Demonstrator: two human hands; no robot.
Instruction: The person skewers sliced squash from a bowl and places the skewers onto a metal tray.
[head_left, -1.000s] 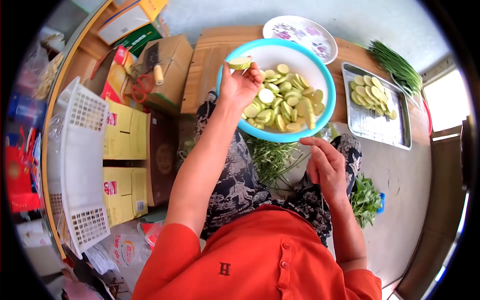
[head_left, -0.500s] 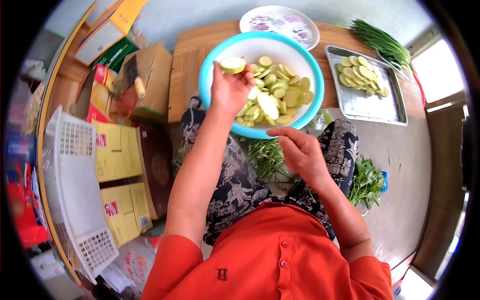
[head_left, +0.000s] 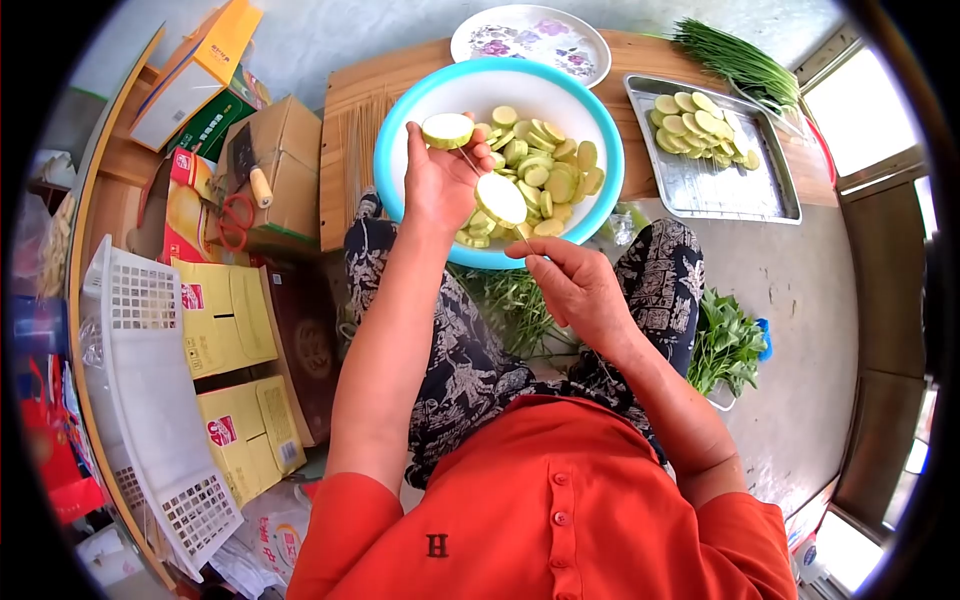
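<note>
Over the basin, my left hand is closed on a pale green zucchini slice, held between thumb and fingers. My right hand pinches the lower end of a thin skewer at the basin's near rim. A second zucchini slice is threaded on the skewer between my hands. The skewer's upper tip reaches the slice in my left hand; whether it has pierced it I cannot tell. Beneath, the white basin with a turquoise rim contains many loose zucchini slices.
Thin sticks lie on the wooden table left of the basin. A metal tray with skewered slices is at right, near green chives. A flowered plate stands behind. Scissors and cartons are left.
My right hand has come slightly left and up, and the skewer with its slice now stretches toward the slice in my left hand. The whole view has shifted a little.
</note>
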